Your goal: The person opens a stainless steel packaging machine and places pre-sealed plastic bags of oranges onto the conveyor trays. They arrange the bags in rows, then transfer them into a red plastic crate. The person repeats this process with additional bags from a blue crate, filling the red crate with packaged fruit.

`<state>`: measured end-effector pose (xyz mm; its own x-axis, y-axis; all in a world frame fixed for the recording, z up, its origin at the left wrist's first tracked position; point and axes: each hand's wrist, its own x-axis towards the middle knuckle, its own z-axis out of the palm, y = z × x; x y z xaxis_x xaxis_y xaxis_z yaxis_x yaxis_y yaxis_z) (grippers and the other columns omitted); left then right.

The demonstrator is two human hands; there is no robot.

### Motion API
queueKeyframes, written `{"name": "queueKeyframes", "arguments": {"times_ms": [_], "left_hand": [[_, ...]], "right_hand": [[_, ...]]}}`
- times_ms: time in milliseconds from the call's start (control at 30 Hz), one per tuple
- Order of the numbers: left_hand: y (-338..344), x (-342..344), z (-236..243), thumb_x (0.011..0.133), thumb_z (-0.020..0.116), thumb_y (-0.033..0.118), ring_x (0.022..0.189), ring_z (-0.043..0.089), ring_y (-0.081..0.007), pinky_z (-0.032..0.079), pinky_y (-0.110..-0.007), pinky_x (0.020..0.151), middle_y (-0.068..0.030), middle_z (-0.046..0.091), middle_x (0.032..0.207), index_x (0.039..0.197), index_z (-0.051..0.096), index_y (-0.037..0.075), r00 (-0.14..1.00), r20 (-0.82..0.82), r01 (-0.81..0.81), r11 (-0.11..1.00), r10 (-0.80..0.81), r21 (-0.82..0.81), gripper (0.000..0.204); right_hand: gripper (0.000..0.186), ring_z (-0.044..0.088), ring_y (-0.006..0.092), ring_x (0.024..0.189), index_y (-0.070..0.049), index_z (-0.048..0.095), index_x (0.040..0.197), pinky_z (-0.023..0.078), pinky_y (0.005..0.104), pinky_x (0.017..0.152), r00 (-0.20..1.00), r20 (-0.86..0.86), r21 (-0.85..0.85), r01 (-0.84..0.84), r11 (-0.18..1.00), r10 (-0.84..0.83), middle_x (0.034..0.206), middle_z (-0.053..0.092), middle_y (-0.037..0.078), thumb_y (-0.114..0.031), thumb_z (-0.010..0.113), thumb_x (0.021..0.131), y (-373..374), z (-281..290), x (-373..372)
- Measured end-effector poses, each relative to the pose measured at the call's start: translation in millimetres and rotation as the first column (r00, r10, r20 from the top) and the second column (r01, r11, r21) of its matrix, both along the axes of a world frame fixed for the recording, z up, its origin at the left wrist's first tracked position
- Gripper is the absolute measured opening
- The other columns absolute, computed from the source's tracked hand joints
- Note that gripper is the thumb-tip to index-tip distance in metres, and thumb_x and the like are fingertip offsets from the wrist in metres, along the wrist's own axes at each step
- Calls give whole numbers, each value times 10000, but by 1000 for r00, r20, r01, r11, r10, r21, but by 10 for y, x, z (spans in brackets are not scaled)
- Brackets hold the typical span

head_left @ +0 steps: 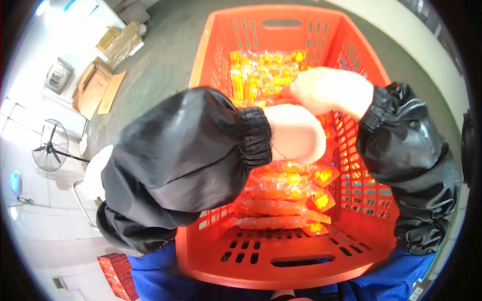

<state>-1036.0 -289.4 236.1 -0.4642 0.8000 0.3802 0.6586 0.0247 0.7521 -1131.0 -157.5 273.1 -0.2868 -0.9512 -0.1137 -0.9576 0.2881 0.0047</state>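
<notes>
Hanging over clear packets (278,193) inside a red basket (211,258), the left hand (297,133) and right hand (331,90) were close together, the right farther from the body. Their fingers were mostly hidden, so whether they pinched anything, I could not tell. The packets lay in rows, the nearer ones with yellow ends at the right.

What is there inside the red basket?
Clear and orange packets lie inside the red basket. The left hand, right hand and left sleeve cover some; what lies beneath is hidden.
</notes>
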Motion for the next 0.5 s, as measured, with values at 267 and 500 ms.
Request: {"name": "queueKeyframes", "arguments": {"times_ms": [267, 500], "left_hand": [[154, -185, -6, 810, 508, 163, 637, 527, -252, 422, -360, 608, -69, 527, 658, 603, 485, 71, 973, -103, 218, 964, -204, 150, 228], [372, 143, 423, 838, 482, 112, 700, 550, -253, 460, -348, 636, -103, 573, 771, 879, 590, 30, 855, -351, 358, 924, -381, -133, 141]], "right_hand": [[323, 618, 358, 846, -27, 593, 1072, 502, 431, 742, 976, -173, -58, 120, 991, -129, 898, 635, 181, -104, 603, 759, 81, 414, 97], [263, 609, 348, 824, -13, 582, 999, 491, 411, 734, 845, -185, -280, 444, 851, -502, 859, 620, 170, -83, 614, 748, 1041, 1044, 1321]]}}
